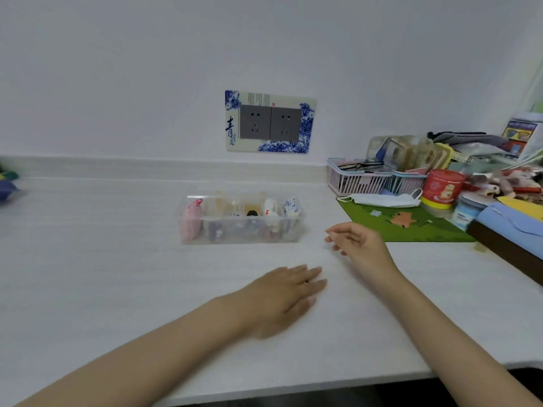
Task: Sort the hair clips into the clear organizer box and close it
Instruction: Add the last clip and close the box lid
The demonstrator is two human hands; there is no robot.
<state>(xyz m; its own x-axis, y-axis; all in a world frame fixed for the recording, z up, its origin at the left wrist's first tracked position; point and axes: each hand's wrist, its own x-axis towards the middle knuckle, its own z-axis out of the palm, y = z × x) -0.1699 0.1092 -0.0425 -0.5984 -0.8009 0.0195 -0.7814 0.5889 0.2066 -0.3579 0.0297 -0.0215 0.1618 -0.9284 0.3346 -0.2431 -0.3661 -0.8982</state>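
Observation:
The clear organizer box (188, 230) stands on the white desk near the wall, with several hair clips in its compartments: a pink one (192, 217) at the left end, a white and red one (270, 210) and a blue patterned one (291, 207) toward the right. Whether a lid covers it I cannot tell. My left hand (282, 295) lies flat on the desk in front of the box, fingers straight, holding nothing. My right hand (357, 240) hovers just right of the box with loosely curled fingers and nothing in it.
A green mat (411, 224) with a white face mask (385, 199) lies at the right. Behind it stand pink baskets (355, 180), a red tin (442, 188), a small tub and stacked clutter. A double wall socket (270, 122) is above the box. The desk's front edge runs along the bottom.

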